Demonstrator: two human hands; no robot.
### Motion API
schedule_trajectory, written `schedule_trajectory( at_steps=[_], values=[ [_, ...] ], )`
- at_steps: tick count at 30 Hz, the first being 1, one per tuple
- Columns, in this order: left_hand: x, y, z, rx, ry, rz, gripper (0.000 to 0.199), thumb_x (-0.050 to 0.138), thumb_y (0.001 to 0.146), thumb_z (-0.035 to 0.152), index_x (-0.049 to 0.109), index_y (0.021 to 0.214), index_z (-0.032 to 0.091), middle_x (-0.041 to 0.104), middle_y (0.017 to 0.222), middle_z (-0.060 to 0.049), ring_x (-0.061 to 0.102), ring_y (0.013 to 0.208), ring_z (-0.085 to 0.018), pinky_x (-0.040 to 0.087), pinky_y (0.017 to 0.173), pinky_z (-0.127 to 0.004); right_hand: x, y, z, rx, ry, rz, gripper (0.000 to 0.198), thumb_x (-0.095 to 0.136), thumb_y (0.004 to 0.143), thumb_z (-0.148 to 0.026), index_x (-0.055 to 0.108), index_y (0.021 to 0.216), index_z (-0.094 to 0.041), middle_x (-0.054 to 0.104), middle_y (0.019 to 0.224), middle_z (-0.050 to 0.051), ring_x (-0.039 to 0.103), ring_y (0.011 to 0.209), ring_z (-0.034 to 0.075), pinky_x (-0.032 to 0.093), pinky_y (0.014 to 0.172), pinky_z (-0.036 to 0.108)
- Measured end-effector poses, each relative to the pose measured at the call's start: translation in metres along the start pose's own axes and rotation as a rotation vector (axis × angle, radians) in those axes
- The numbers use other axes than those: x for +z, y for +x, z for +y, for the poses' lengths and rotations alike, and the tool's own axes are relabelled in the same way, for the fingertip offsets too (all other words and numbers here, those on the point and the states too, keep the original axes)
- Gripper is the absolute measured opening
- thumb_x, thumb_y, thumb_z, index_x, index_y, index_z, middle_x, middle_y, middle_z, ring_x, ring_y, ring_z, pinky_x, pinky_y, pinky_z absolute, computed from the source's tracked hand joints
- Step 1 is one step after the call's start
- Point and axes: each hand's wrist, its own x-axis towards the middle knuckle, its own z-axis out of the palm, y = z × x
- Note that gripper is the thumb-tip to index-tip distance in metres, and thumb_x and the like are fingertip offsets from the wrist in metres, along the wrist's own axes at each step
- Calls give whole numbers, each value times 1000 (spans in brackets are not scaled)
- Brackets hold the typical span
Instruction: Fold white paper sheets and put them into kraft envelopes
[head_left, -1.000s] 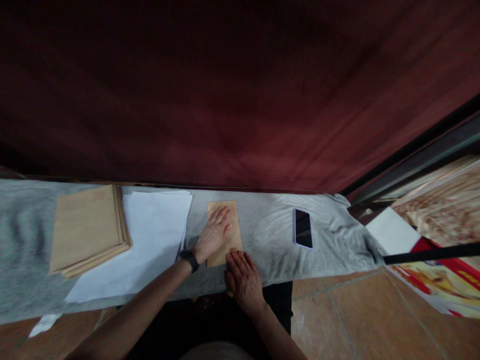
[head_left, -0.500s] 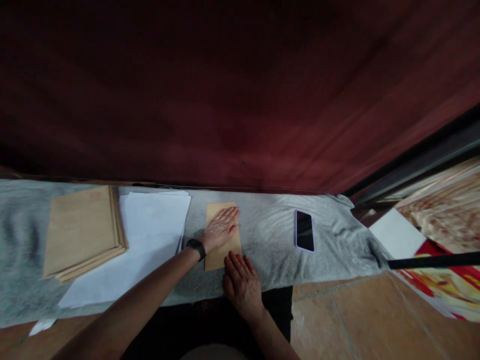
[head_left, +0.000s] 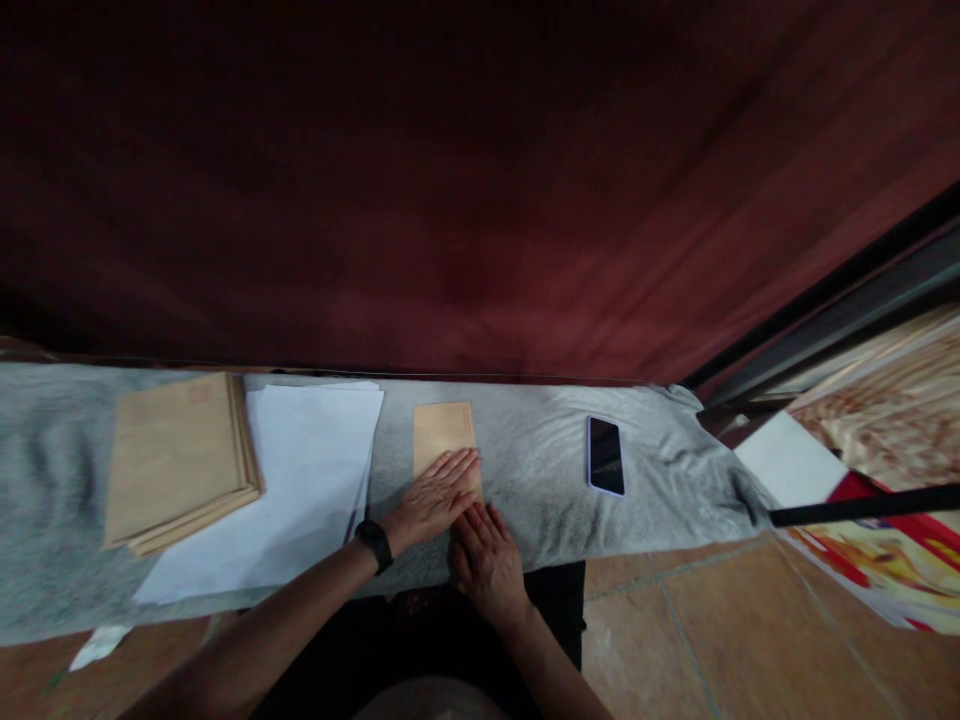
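Observation:
A brown paper envelope (head_left: 442, 425) lies flat on the grey cloth in front of me, with small red print near its top right corner. My left hand (head_left: 437, 492), a dark band on its wrist, rests flat across the envelope's lower part with fingers stretched out. Just below and to the right, my right hand (head_left: 489, 565) lies flat with its fingertips at the envelope's lower right edge, close against the left hand. The envelope's lower end is hidden under my hands.
To the left, a stack of brown envelopes (head_left: 172, 455) overlaps white paper sheets (head_left: 311, 450). A phone (head_left: 605, 456) lies on the grey cloth (head_left: 540, 470) at the right. A dark red cloth (head_left: 450, 200) hangs behind. A dark bar (head_left: 862, 506) and a colourful box (head_left: 892, 555) are far right.
My left hand has slid down the envelope towards me, uncovering its upper part and the red print. My right hand has hardly moved.

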Motion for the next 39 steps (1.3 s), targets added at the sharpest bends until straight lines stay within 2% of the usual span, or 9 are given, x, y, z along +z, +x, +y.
schedule_trajectory(
  at_steps=[5, 11, 15, 19, 24, 28, 31, 35, 39],
  values=[
    [-7, -20, 17, 7, 12, 24, 63, 28, 106, 47, 23, 160, 16, 35, 164, -9, 30, 152, -19, 21, 125, -40, 3, -4, 1, 1, -2, 13, 42, 49, 101, -24, 55, 143, -20, 65, 139, 6, 52, 138, 22, 35, 122, 46],
    [-8, -46, 31, 17, 78, 46, 71, 36, 102, 58, 31, 158, 15, 39, 161, -13, 33, 150, -24, 24, 124, -43, 2, -13, 3, 6, -109, 29, 48, 45, 104, -27, 45, 151, -17, 55, 150, 8, 48, 141, 22, 34, 122, 46],
    [-14, -67, 36, 47, 120, 38, 67, 37, 102, 57, 28, 159, 23, 36, 163, -8, 32, 151, -24, 23, 124, -43, -3, -19, 5, 45, -105, 31, 47, 43, 105, -27, 45, 151, -17, 51, 153, 9, 48, 142, 22, 33, 123, 46],
    [-15, -82, 36, 60, 144, 41, 64, 38, 103, 53, 25, 160, 26, 35, 164, -5, 32, 151, -22, 23, 124, -41, -10, -16, 12, 77, -39, 32, 42, 40, 106, -26, 51, 147, -20, 57, 148, 7, 50, 140, 21, 33, 122, 47],
    [-7, -87, 33, 50, 149, 69, 67, 37, 102, 57, 28, 160, 24, 37, 163, -8, 35, 149, -24, 24, 123, -42, -12, 19, 18, -32, 45, -27, 45, 35, 107, -24, 47, 150, -16, 57, 148, 9, 47, 142, 18, 36, 122, 42],
    [-5, -87, 32, 45, 139, 42, 62, 41, 100, 57, 44, 152, 22, 51, 154, -10, 44, 144, -25, 26, 123, -44, 4, 56, 23, -106, 44, -139, 45, 38, 107, -30, 50, 148, -17, 54, 151, 8, 46, 143, 16, 36, 121, 38],
    [-6, -87, 33, 49, 160, 45, 60, 42, 100, 56, 45, 152, 24, 51, 154, -8, 45, 143, -24, 26, 123, -44, 19, 80, 32, -127, -30, -158, 48, 42, 106, -35, 46, 151, -18, 46, 157, 7, 40, 147, 18, 32, 123, 40],
    [-11, -86, 34, 69, 205, 61, 61, 40, 102, 53, 30, 158, 30, 37, 163, -3, 36, 149, -22, 24, 123, -41, 34, 109, 47, -72, -98, -114, 55, 42, 106, -38, 36, 156, -15, 36, 162, 9, 33, 150, 20, 27, 125, 41],
    [-13, -85, 34, 72, 222, 55, 62, 39, 103, 52, 26, 160, 31, 34, 165, -2, 34, 150, -22, 24, 123, -41, 43, 136, 57, 61, -128, -86, 57, 39, 106, -39, 36, 156, -12, 37, 161, 12, 35, 150, 22, 26, 124, 42]
  ],
)
